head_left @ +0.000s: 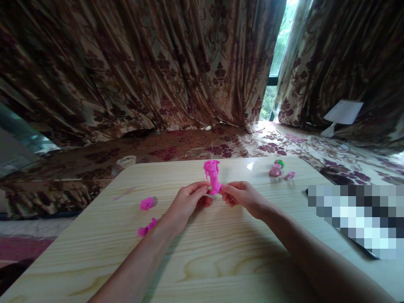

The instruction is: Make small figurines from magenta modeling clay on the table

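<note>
Pink figure (214,177) | both hands' fingers (200,194) pinching its base | base partly hidden | fine detail blurred

Both hands (215,192) hold an upright pink figure (214,176).

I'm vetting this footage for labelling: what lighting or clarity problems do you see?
Head view: the window glares, the curtains are dim; a bright patch lies on the table's far side; a mosaic patch hides detail at right; the pink figure looks slightly soft.
</note>
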A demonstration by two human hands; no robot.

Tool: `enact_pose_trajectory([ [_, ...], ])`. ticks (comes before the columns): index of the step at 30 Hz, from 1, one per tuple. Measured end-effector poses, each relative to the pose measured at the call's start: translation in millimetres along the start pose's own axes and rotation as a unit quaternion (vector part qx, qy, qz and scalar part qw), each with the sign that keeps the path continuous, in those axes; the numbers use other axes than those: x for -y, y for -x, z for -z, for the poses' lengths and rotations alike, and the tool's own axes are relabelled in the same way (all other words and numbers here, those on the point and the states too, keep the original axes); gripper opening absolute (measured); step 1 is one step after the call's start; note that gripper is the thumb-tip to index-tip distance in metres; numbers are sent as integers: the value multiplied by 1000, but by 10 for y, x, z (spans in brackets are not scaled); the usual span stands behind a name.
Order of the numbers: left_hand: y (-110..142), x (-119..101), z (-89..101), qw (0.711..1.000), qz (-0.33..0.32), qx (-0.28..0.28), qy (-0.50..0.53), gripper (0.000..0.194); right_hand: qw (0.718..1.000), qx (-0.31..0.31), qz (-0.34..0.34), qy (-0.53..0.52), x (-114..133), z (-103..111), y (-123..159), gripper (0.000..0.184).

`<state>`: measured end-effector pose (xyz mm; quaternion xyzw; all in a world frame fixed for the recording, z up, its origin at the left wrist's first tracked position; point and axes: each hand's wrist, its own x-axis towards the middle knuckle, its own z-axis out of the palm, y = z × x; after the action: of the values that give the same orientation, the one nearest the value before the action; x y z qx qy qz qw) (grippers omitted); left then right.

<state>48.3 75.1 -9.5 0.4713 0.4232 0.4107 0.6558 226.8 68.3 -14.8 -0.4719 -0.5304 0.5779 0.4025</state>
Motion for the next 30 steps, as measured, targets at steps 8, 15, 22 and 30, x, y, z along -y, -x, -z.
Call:
enact_pose_trajectory([
  [8, 10, -1, -32, 999, -53, -4, 10, 23, 995, -8, 67, 78, -24, -70, -9, 33],
  [15, 10, 3, 1, 998, -51, 11, 22, 26, 952, -65, 180, 240, -54, -72, 34, 37],
  [22, -26, 46, 15, 995, 3, 15, 103, 25, 831, -110, 415, 352, 17, -79, 85, 26],
  [30, 11, 36, -22, 993, -11, 35, 109, 21, 799, -87, 467, 369, -30, -75, 58, 21],
])
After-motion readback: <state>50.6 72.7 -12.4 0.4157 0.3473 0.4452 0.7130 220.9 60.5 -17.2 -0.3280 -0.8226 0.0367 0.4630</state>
